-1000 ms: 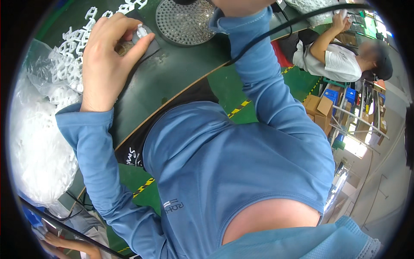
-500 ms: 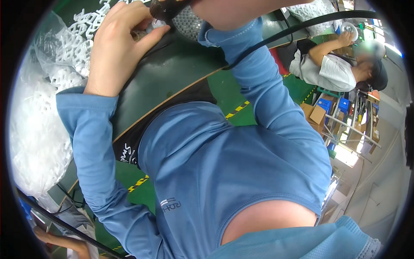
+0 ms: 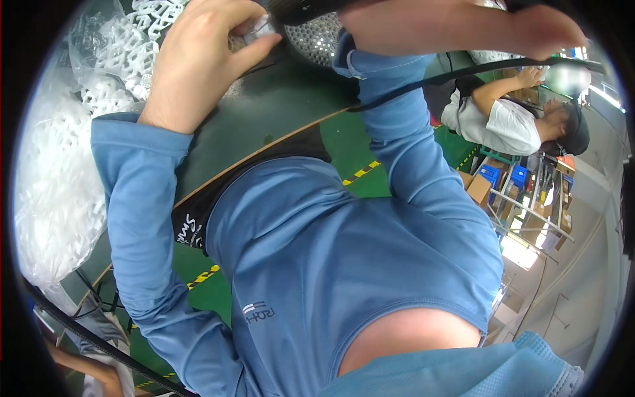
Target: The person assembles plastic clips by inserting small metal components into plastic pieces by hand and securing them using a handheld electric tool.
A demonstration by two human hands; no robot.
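In the upper left of the frame, the left hand (image 3: 205, 59) pinches a small whitish piece (image 3: 260, 30) between thumb and fingers, just above a dark surface. The piece sits near the top edge, left of centre (its outline is partly hidden by the fingers).

Along the top, right of centre, the right hand (image 3: 436, 26) is clamped around a black tool (image 3: 305, 9), whose end points left toward the piece; whether the two touch, I cannot tell. The finger ends are cropped by the top edge.

Just below the tool is a round perforated metal dish (image 3: 319, 49) with shiny bits on it. White plastic parts (image 3: 135, 56) lie heaped at the upper left, beside a clear bag (image 3: 56, 192) full of white pieces that runs down the left side. All this is on a dark green table (image 3: 225, 140), its pale edge slanting through the upper middle. A black cable (image 3: 456, 76) arcs across the upper right.

At the far right of the frame, a co-worker (image 3: 512, 126) in a white top and dark cap raises a hand beside a shelf (image 3: 529, 208) with cartons and blue bins. Another person's arm (image 3: 89, 367) shows at the lower left.
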